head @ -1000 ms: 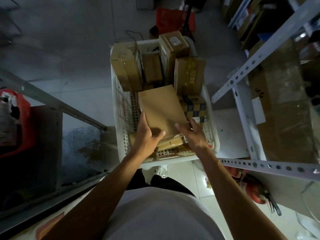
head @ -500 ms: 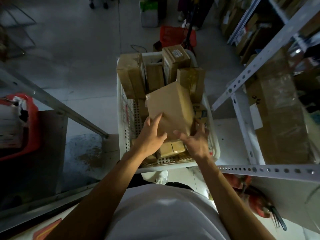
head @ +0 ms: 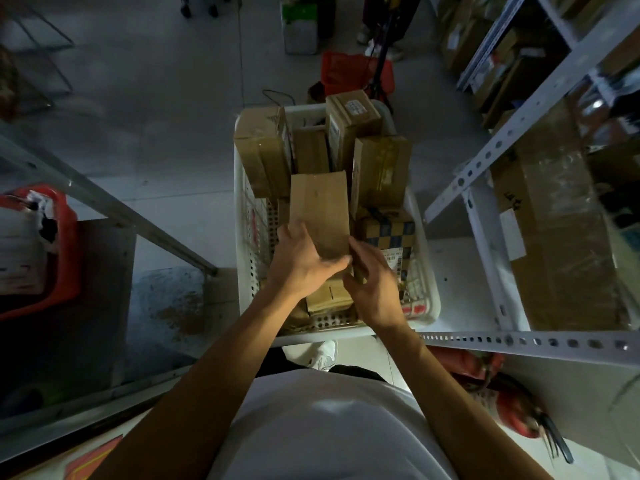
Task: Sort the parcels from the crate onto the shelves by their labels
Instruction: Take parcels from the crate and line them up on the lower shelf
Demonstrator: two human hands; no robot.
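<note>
1. Cardboard in plain brown forms a flat parcel (head: 320, 209), which is held up over the near half of a white perforated crate (head: 247, 258).
2. The parcel's near-left corner is gripped by the left hand (head: 301, 263), with the thumb laid across the face that shows; the near-right edge is pinched by the right hand (head: 372, 285), fingers curled round it.
3. No label is seen on the upward face, so the parcel is judged to need turning until its label can be read before a shelf is chosen.
4. For a sound turn, one hand is best kept clamped while the other is shifted, and the parcel kept over the crate so a slip would land inside it.
5. Beyond the held parcel, the crate's far half is packed with upright boxes (head: 379, 171); a checked box (head: 389, 233) lies just right of the hands, so little room is left there.
6. Right of the crate, a white perforated shelf frame (head: 519, 341) stands close, with a slanted bar reaching toward the crate's right rim; these edges could be struck on a swing.
7. Left of the crate, a grey metal rail (head: 114, 209) crosses diagonally; open floor (head: 156, 81) lies beyond the crate.
</note>
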